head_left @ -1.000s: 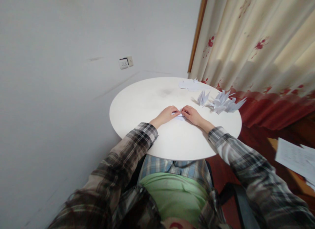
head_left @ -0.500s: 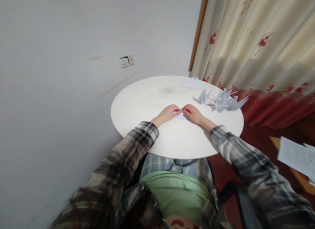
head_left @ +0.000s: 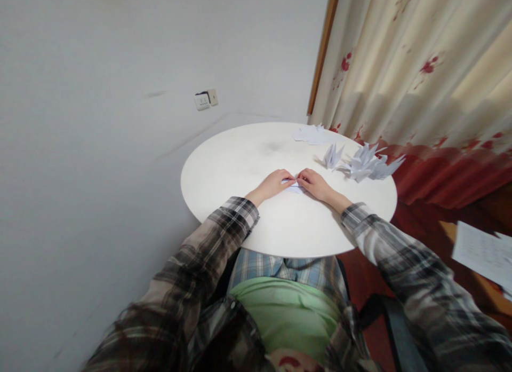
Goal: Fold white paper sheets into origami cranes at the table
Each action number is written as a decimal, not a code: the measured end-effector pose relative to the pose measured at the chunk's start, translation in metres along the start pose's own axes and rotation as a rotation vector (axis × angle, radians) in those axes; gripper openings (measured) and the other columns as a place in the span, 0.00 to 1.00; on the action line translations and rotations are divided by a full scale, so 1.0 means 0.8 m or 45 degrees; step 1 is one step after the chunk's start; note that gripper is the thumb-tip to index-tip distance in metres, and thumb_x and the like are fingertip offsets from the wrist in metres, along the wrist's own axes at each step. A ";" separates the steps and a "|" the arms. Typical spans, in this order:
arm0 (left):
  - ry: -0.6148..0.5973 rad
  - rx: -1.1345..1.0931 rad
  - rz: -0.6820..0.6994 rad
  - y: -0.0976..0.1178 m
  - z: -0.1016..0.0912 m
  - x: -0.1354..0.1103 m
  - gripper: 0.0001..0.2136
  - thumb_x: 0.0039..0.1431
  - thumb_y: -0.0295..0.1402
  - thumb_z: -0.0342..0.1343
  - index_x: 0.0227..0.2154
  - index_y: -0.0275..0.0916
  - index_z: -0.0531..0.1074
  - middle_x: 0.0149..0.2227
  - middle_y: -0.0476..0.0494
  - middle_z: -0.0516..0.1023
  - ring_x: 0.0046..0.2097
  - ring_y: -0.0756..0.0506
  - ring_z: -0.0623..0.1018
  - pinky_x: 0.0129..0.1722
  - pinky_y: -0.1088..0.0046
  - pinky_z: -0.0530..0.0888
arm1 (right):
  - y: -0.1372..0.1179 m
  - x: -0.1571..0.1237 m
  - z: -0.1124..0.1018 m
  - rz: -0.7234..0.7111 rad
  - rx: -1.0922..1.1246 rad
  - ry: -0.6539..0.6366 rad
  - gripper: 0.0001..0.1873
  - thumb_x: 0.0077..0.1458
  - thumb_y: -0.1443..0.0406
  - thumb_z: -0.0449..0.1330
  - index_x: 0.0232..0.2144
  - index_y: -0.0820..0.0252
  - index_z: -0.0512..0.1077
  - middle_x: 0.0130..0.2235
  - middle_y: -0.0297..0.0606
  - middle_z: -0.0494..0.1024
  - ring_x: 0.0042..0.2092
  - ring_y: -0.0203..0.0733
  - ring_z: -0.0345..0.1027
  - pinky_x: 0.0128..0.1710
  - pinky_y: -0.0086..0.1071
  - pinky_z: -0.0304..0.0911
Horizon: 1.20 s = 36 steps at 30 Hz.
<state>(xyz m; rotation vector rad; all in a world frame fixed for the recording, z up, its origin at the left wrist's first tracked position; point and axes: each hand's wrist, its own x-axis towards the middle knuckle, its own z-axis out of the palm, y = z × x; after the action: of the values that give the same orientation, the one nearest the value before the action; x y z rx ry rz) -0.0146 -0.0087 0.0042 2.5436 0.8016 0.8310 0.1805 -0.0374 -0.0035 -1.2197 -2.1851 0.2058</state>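
A small piece of folded white paper (head_left: 295,189) lies on the round white table (head_left: 224,164), between my two hands. My left hand (head_left: 275,183) pinches its left side, fingers curled over the upper edge. From the other side my right hand (head_left: 314,183) grips it, thumb and fingertips pressed together close to the left fingertips. Both hands rest low on the tabletop, and the fingers hide much of the paper's upper part. To the right of my right hand stands a single folded paper crane (head_left: 333,156).
A cluster of several paper cranes (head_left: 363,163) sits near the table's right edge. Flat paper sheets (head_left: 310,134) lie at the back. A patterned curtain (head_left: 420,94) hangs on the right, a wall socket (head_left: 202,101) is behind, and printed papers (head_left: 482,254) lie lower right.
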 end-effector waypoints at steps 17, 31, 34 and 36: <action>-0.010 -0.018 -0.057 0.004 -0.002 -0.001 0.08 0.58 0.35 0.51 0.33 0.37 0.72 0.35 0.45 0.76 0.38 0.48 0.72 0.43 0.69 0.69 | 0.000 0.000 0.000 -0.002 -0.024 0.002 0.11 0.59 0.61 0.49 0.27 0.58 0.66 0.33 0.40 0.71 0.37 0.42 0.63 0.41 0.37 0.58; -0.001 -0.060 -0.048 0.003 -0.001 -0.001 0.10 0.58 0.36 0.52 0.25 0.37 0.67 0.29 0.48 0.72 0.32 0.50 0.68 0.37 0.71 0.66 | 0.000 0.000 0.000 0.001 -0.016 -0.003 0.11 0.59 0.61 0.50 0.27 0.57 0.64 0.32 0.39 0.70 0.37 0.41 0.62 0.41 0.36 0.57; -0.012 -0.058 -0.055 0.004 -0.002 0.000 0.11 0.58 0.35 0.52 0.23 0.37 0.67 0.30 0.47 0.72 0.32 0.50 0.68 0.37 0.71 0.65 | 0.001 0.000 0.001 -0.010 -0.016 -0.002 0.11 0.59 0.61 0.50 0.27 0.58 0.65 0.32 0.39 0.70 0.37 0.41 0.62 0.41 0.36 0.57; -0.013 -0.062 -0.059 0.005 -0.003 0.000 0.11 0.58 0.36 0.52 0.23 0.36 0.67 0.30 0.46 0.72 0.33 0.50 0.68 0.37 0.71 0.65 | 0.001 -0.001 0.001 -0.017 -0.013 0.002 0.11 0.59 0.61 0.49 0.27 0.58 0.65 0.32 0.40 0.70 0.37 0.41 0.62 0.41 0.36 0.57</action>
<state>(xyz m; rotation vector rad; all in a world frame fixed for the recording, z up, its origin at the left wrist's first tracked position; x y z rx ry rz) -0.0143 -0.0110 0.0079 2.4751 0.8235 0.8120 0.1809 -0.0369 -0.0050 -1.2103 -2.1947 0.1886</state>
